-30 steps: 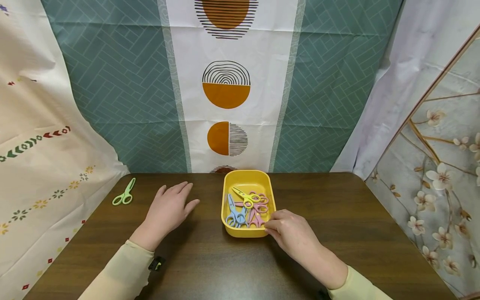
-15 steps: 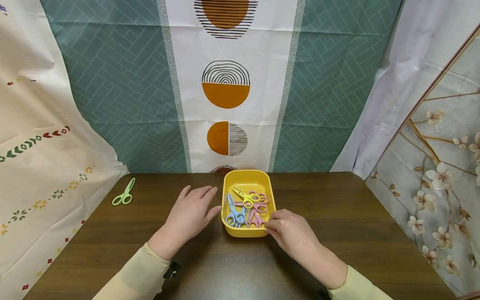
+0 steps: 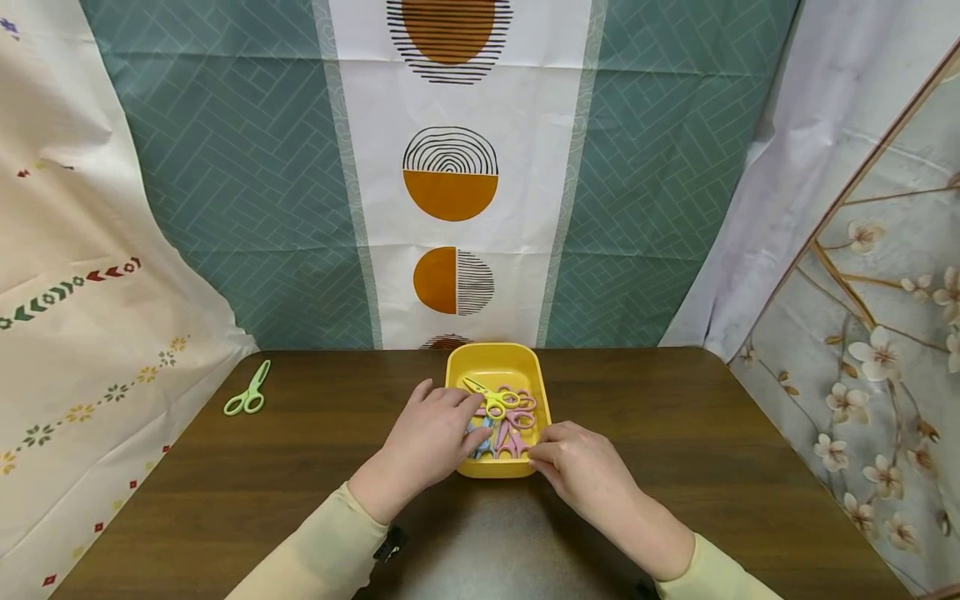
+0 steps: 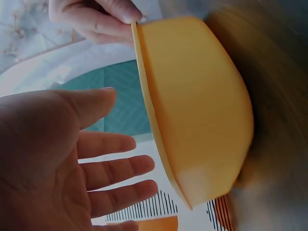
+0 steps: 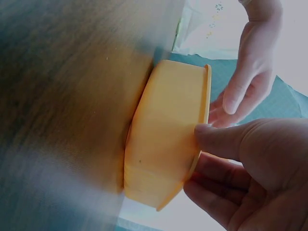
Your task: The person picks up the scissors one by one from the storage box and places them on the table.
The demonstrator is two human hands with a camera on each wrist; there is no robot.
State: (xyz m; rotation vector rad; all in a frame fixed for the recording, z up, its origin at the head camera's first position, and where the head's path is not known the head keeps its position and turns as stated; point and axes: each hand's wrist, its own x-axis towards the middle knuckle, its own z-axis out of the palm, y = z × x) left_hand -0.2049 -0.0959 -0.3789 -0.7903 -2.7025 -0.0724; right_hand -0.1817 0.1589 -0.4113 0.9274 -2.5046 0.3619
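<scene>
A yellow bin (image 3: pixel 498 469) holds several scissors: yellow scissors (image 3: pixel 495 398) on top, pink scissors (image 3: pixel 513 442) and blue scissors partly under my left hand. My left hand (image 3: pixel 431 437) hovers over the bin's left side, fingers spread and holding nothing; in the left wrist view the hand (image 4: pixel 62 154) is beside the bin's rim (image 4: pixel 151 110). With thumb and fingers my right hand (image 3: pixel 592 475) pinches the bin's near right corner, and the right wrist view shows the thumb of that hand (image 5: pixel 255 168) on the rim.
Green scissors (image 3: pixel 248 392) lie on the brown table (image 3: pixel 315 400) at the far left. Behind the table hangs a patterned cloth (image 3: pixel 262 208), with a cream cloth (image 3: pixel 97 333) at the left and a floral one (image 3: pixel 862 375) at the right.
My left hand has moved right from the table on the left to over the bin's left side, covering part of the blue scissors. My right hand has stayed on the corner.
</scene>
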